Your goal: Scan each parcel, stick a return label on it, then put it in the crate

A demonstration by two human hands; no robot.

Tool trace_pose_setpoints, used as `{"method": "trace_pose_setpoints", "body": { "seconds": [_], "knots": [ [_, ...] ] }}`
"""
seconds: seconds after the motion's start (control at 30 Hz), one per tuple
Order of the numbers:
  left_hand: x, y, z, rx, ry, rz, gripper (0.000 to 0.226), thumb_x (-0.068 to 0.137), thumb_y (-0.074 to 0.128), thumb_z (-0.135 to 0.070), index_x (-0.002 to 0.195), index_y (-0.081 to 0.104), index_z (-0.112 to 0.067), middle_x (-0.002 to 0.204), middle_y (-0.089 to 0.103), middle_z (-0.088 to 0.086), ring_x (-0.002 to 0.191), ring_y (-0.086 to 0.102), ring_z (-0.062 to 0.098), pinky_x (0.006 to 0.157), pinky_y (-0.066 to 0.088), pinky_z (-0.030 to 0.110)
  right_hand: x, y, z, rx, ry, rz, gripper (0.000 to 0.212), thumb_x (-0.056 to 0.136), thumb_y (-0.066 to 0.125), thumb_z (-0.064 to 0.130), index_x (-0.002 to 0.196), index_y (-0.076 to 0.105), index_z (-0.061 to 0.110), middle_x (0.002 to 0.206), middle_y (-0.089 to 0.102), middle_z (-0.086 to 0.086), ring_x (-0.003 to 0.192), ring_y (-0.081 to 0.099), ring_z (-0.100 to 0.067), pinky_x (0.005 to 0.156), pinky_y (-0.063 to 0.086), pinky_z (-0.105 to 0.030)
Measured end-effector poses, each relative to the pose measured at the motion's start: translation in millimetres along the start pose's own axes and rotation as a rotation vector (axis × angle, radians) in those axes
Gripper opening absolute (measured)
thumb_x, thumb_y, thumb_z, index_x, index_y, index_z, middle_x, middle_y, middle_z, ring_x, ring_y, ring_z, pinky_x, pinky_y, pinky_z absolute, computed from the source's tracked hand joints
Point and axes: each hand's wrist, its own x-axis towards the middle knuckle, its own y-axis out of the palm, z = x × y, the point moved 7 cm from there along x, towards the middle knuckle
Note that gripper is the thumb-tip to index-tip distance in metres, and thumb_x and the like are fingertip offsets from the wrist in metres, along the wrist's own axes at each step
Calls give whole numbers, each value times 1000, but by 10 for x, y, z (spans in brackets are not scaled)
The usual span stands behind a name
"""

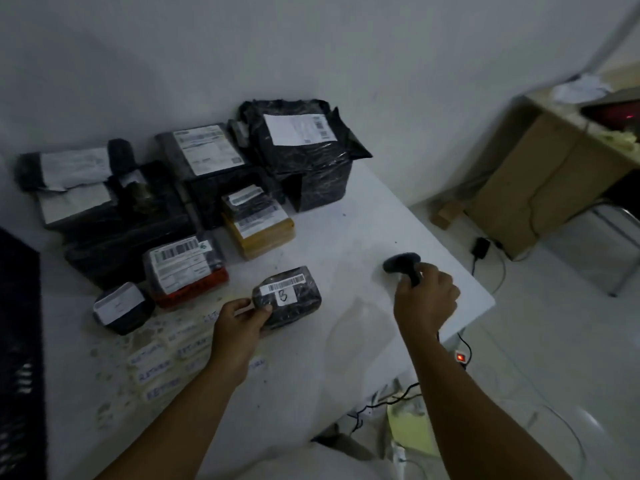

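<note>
Work done: it looks early. Many parcels (214, 188) wait in a pile at the far left of the table (363, 216). Whether any are finished cannot be told.
Work left: scan this one, stick a label on it, put it in the crate, then do the others.
Small parcel (289, 296): a black bag marked "B" with a barcode strip on top, near the middle of the table.
Left hand (239, 323): fingers and thumb curled round the near left end of the small parcel, holding it.
Right hand (427, 297): wrapped round the handle of the black scanner (401, 263), well to the right of the small parcel.
Labels (162, 355): white slips stuck on the table, just near the left hand.
Crate (17, 341): a dark thing at the left edge, maybe the crate, hard to tell.
</note>
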Motion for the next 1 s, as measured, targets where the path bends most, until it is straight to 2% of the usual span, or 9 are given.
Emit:
{"method": "trace_pose_setpoints", "body": {
  "seconds": [0.07, 0.17, 0.3, 0.43, 0.67, 0.77, 0.83, 0.9, 1.0],
  "knots": [
    [13, 115, 6, 13, -2, 17, 32, 81, 80, -21, 105, 59, -22, 108, 67, 1, 96, 68, 22, 85, 57, 41, 139, 10, -186, -88, 57, 50, 52, 84, 72, 38, 130, 54, 19, 127, 55, -15, 118, 46, -37, 96, 39, -49],
    [20, 202, 12, 18, -12, 26, 35, 81, 80, -19, 109, 58, -19, 111, 67, 3, 99, 68, 22, 90, 56, 44, 277, 229, -403, -156, 102, 269, 67, 86, 67, 50, 138, 43, 17, 126, 56, -15, 117, 50, -38, 98, 40, -51],
    [17, 155, -7, 13, -3, -9, 30, 81, 79, -17, 102, 59, -24, 106, 69, 0, 95, 69, 18, 83, 57, 37, 346, 429, -471, -125, 98, 388, 39, 94, 56, 45, 123, 54, 19, 95, 62, -4, 86, 62, -27, 81, 53, -43],
    [23, -37, -22, -13, -8, -64, 30, 82, 79, -17, 102, 58, -25, 106, 69, -1, 95, 69, 19, 80, 57, 37, 288, 516, -316, -74, 87, 426, 30, 98, 55, 37, 122, 55, 18, 82, 54, 1, 68, 53, -16, 63, 44, -32],
    [5, -550, -68, -146, -10, -194, 33, 82, 78, -11, 104, 58, -27, 102, 68, -5, 88, 70, 13, 64, 57, 26, -373, 464, 579, 283, -145, 613, 29, 98, 56, 31, 123, 54, 16, 99, 66, -3, 74, 59, -13, 56, 43, -26],
    [-6, -810, -91, -176, 4, -247, 37, 82, 77, -10, 106, 56, -29, 106, 66, -5, 93, 68, 14, 68, 55, 28, -787, 410, 1001, 469, -124, 816, 42, 97, 59, 32, 136, 48, 22, 107, 65, -4, 81, 67, -30, 70, 58, -45],
    [-13, -971, -102, -212, 14, -266, 42, 83, 75, -6, 113, 53, -27, 109, 65, -4, 95, 68, 15, 68, 55, 28, -1092, 394, 1210, 603, -65, 1021, 47, 94, 63, 28, 138, 46, 29, 103, 65, -5, 67, 65, -25, 62, 57, -39],
    [-24, -1139, -110, -241, 19, -294, 48, 83, 74, -3, 119, 52, -26, 110, 66, -4, 95, 68, 13, 66, 56, 25, -1378, 369, 1379, 649, -71, 1192, 38, 89, 66, 19, 122, 57, 34, 82, 65, -2, 55, 57, -17, 56, 51, -34],
    [-39, -1390, -118, -225, 21, -329, 53, 83, 73, -4, 130, 53, -21, 115, 68, -1, 97, 69, 15, 72, 57, 30, -1724, 300, 1548, 600, -127, 1325, 16, 79, 63, 13, 80, 67, 28, 57, 55, 4, 52, 49, -14, 55, 45, -32]
  ]
}}
